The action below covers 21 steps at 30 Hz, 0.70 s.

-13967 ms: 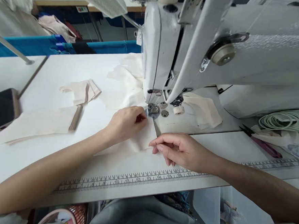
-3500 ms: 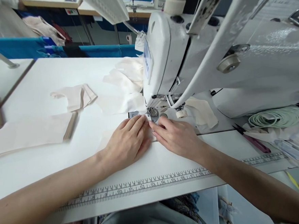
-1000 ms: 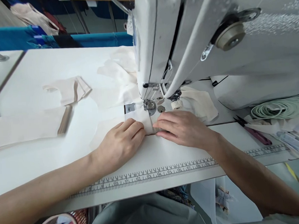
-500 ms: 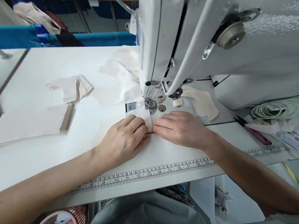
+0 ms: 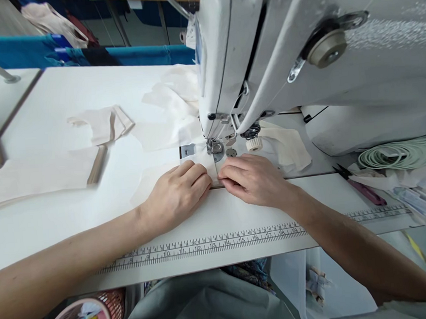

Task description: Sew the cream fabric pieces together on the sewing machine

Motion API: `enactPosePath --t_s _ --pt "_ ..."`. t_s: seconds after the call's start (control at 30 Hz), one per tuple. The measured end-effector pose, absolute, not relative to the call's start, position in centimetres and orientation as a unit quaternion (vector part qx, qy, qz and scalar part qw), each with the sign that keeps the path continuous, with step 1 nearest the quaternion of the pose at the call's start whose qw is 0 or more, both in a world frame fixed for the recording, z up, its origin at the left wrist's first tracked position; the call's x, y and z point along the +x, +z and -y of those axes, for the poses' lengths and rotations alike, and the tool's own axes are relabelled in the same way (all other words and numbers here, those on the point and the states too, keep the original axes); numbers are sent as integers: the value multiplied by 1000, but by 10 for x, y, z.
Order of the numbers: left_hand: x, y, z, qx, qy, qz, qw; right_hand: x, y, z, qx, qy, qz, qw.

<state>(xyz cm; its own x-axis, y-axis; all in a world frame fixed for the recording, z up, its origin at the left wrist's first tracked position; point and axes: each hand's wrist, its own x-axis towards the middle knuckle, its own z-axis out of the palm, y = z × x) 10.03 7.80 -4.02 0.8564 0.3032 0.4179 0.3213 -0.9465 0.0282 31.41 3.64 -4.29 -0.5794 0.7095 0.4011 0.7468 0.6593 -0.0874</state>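
Observation:
A thin white fabric piece (image 5: 206, 161) lies under the presser foot (image 5: 214, 146) of the sewing machine (image 5: 223, 42). My left hand (image 5: 180, 188) rests on its near left part, fingers bent and closed at the cloth's near edge. From the other side, my right hand (image 5: 253, 178) pinches the same edge with thumb and fingertips. The two sets of fingertips are a small gap apart, just in front of the needle. My left thumb is mostly hidden behind the hand.
Stacked cream fabric pieces (image 5: 42, 176) and a smaller pile (image 5: 103, 126) lie left. Purple-handled snips (image 5: 366, 190) and a coil of pale green cord (image 5: 398, 158) sit right. A ruler tape (image 5: 212, 247) runs along the table's front edge. Below is a pink basket (image 5: 112, 310).
My hands have shifted slightly toward the needle with the fabric. My right fingers are more bent, and my left thumb is now tucked under. The view has moved a little.

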Motion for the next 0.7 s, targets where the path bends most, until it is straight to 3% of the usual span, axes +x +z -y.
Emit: enactPosePath --t_s 0.3,0.53,0.7 --pt "95 -37 -79 -971 -195 127 62 325 -29 -30 -414 6 892 183" --pt "96 -37 -83 -956 -236 173 -24 325 -27 -24 -357 -18 923 143" --pt "95 -38 -84 -960 -238 146 -8 323 -27 -25 -330 -53 931 144"
